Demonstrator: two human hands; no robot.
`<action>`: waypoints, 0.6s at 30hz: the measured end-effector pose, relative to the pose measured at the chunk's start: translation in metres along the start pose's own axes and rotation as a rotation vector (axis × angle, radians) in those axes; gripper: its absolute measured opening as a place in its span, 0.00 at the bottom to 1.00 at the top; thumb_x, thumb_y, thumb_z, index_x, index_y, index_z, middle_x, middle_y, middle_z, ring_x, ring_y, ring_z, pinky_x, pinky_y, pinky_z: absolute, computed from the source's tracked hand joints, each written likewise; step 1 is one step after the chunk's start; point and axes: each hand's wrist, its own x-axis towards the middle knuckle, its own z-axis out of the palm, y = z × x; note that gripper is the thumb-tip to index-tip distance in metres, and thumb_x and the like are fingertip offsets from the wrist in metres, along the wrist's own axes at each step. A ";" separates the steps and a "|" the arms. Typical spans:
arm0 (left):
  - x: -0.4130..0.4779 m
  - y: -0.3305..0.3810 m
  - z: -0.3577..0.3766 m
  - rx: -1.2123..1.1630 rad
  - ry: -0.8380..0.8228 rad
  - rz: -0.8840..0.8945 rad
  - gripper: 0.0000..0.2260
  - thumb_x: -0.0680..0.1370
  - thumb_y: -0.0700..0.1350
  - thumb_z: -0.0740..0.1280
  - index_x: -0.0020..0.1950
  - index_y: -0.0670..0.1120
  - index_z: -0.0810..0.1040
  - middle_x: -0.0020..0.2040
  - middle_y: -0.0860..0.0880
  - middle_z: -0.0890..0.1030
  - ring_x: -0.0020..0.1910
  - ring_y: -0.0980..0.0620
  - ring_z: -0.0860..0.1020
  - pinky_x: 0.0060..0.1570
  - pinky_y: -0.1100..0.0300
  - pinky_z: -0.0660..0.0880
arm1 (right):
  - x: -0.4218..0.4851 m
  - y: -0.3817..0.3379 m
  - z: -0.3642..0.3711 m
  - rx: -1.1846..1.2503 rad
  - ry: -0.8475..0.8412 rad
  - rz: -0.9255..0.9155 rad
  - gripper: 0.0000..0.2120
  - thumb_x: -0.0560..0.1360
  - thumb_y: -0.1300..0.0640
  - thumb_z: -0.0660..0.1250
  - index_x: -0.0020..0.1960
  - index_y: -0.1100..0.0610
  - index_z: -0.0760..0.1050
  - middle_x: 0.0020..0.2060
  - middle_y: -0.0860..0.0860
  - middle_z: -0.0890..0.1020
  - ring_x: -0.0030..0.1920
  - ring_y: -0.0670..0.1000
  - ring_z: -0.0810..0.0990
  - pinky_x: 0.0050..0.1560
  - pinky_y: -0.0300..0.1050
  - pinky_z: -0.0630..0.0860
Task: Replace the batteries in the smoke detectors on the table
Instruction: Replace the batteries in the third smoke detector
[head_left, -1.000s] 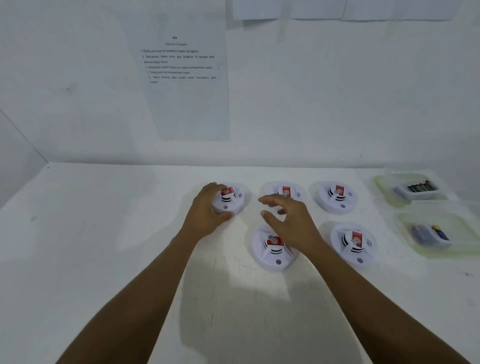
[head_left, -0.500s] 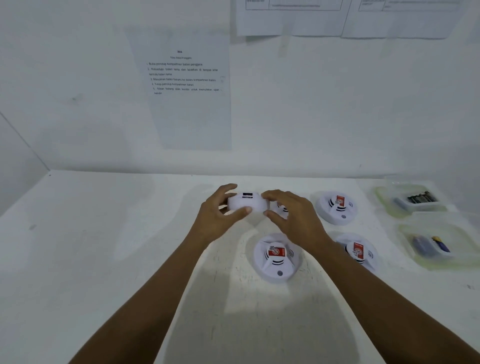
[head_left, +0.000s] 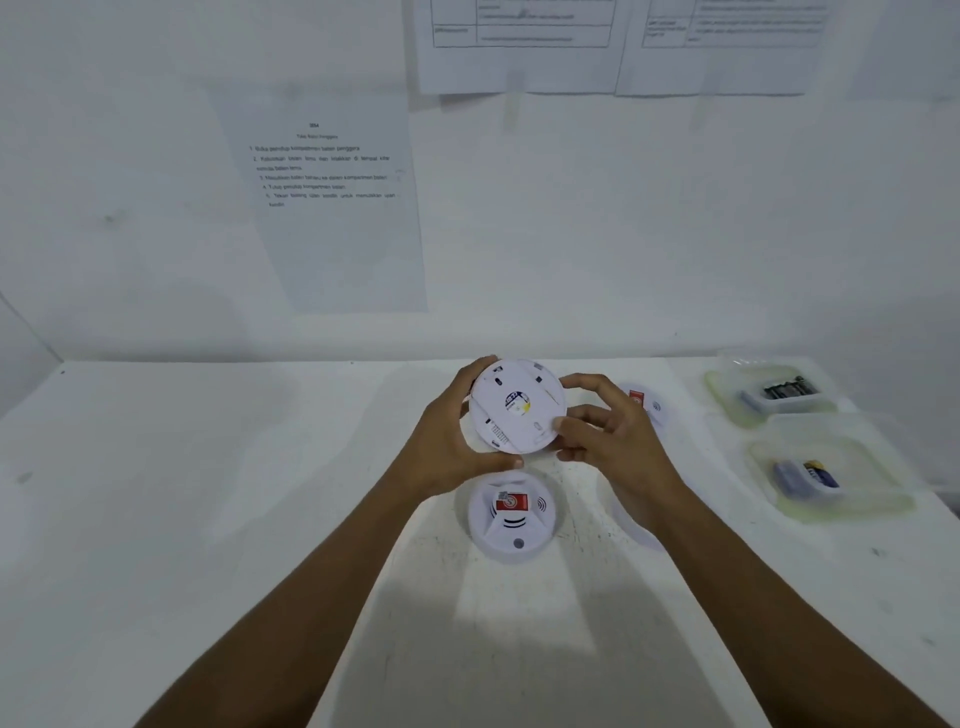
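Gripping the lifted smoke detector (head_left: 517, 406) by its rim, left hand (head_left: 451, 447) and right hand (head_left: 610, 439), bare table (head_left: 208, 467) leftward.

A white counter (head_left: 208, 519) with a scuffed, speckled top runs back to meet a white wall. On it, near the middle, a white smoke detector (head_left: 511, 517) lies face up showing a red label, a second detector (head_left: 644, 402) sits farther back to the right and is mostly hidden, and the pale edge of a third (head_left: 631, 525) shows just right of the first. Along the right edge two clear plastic trays rest one behind the other, the far tray (head_left: 727, 387) holding dark batteries (head_left: 787, 388) and the near tray (head_left: 878, 499) holding blue batteries (head_left: 808, 475).
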 end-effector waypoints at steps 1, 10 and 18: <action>0.001 0.001 0.000 -0.010 -0.032 0.000 0.44 0.62 0.39 0.82 0.72 0.51 0.63 0.67 0.58 0.72 0.68 0.59 0.69 0.62 0.61 0.72 | -0.003 -0.001 -0.002 0.029 -0.011 0.012 0.16 0.74 0.65 0.71 0.58 0.51 0.77 0.41 0.61 0.82 0.41 0.57 0.82 0.46 0.49 0.80; 0.000 0.011 0.000 -0.035 -0.165 0.016 0.44 0.60 0.38 0.82 0.71 0.47 0.64 0.67 0.52 0.72 0.67 0.54 0.70 0.61 0.61 0.73 | -0.014 -0.002 -0.007 -0.002 -0.092 0.053 0.17 0.74 0.63 0.72 0.60 0.52 0.74 0.47 0.59 0.84 0.45 0.57 0.84 0.50 0.53 0.81; -0.001 0.011 -0.010 0.029 -0.212 0.027 0.42 0.62 0.36 0.82 0.70 0.48 0.64 0.66 0.54 0.72 0.66 0.55 0.70 0.60 0.61 0.74 | -0.007 -0.005 0.000 -0.094 -0.052 -0.020 0.17 0.72 0.60 0.74 0.59 0.50 0.77 0.52 0.53 0.84 0.49 0.55 0.85 0.47 0.53 0.83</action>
